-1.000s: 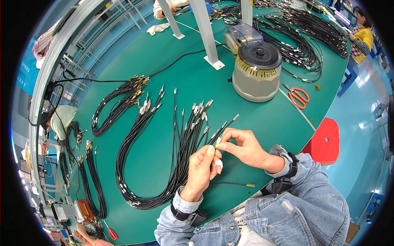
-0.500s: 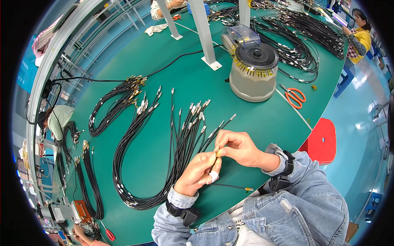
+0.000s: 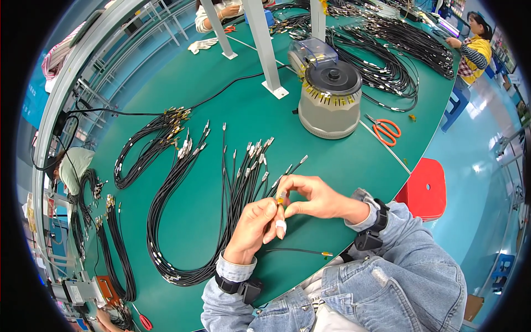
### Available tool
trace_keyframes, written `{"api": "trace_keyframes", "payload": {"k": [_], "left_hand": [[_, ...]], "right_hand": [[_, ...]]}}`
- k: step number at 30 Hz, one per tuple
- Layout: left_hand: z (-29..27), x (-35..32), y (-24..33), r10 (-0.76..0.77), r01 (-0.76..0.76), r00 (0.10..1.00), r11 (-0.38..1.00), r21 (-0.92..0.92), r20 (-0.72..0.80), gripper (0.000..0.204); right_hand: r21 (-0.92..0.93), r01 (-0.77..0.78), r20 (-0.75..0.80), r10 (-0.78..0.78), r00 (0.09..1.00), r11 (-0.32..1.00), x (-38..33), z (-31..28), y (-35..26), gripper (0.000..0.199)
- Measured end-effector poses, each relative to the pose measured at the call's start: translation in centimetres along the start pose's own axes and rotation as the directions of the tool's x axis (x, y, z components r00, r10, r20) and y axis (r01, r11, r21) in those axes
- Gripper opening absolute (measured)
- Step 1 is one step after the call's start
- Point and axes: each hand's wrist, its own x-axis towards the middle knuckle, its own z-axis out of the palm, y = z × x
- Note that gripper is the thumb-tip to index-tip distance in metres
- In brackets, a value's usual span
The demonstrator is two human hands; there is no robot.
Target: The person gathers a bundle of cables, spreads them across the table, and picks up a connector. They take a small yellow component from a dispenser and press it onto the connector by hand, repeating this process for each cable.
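Note:
My left hand [image 3: 253, 226] pinches a thin black cable close to its end, between thumb and forefinger. White tape wraps one finger of this hand. At that end, a silvery connector with a small band of yellow tape [image 3: 280, 201] shows between my hands. Curled over it from the right, my right hand [image 3: 314, 198] has its forefinger at the connector and its thumb a little lower, against the left fingers. Toward the table edge runs a black cable [image 3: 293, 250], its far end carrying yellow tape and a metal tip. Left of my hands lies a large bent bundle of black cables [image 3: 156, 221].
A round tape dispenser [image 3: 330, 108] stands beyond my hands, with orange-handled scissors [image 3: 386, 131] to its right. More cable bundles [image 3: 124, 160] lie left and far right. Grey posts [image 3: 265, 50] rise from the green table. A red stool [image 3: 426, 191] stands at right; other people work around.
My right thumb has slid down off the yellow tape, leaving the tape and connector showing. The whole view has shifted slightly, with the table things lying a little further left.

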Motion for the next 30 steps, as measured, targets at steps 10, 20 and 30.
{"api": "trace_keyframes", "payload": {"k": [10, 20, 30], "left_hand": [[1.6, 1.5, -3.4, 0.411, -0.248, 0.887, 0.042, 0.968, 0.209, 0.019], [-1.6, 2.8, -3.5, 0.597, 0.154, 0.800, -0.110, 0.982, -0.059, 0.017], [-2.5, 2.8, -3.7, 0.610, 0.110, 0.778, 0.104, 0.988, -0.151, 0.015]], "right_hand": [[-0.335, 0.128, -0.650, -0.327, 0.686, 0.934, -0.5, -10.2, -6.4, 0.013], [-0.249, -0.157, -0.739, -0.083, 0.669, 0.956, 0.6, -13.6, -7.7, 0.020], [-0.285, -0.196, -0.676, -0.052, 0.735, 0.938, 1.9, -12.6, -7.2, 0.016]]}}
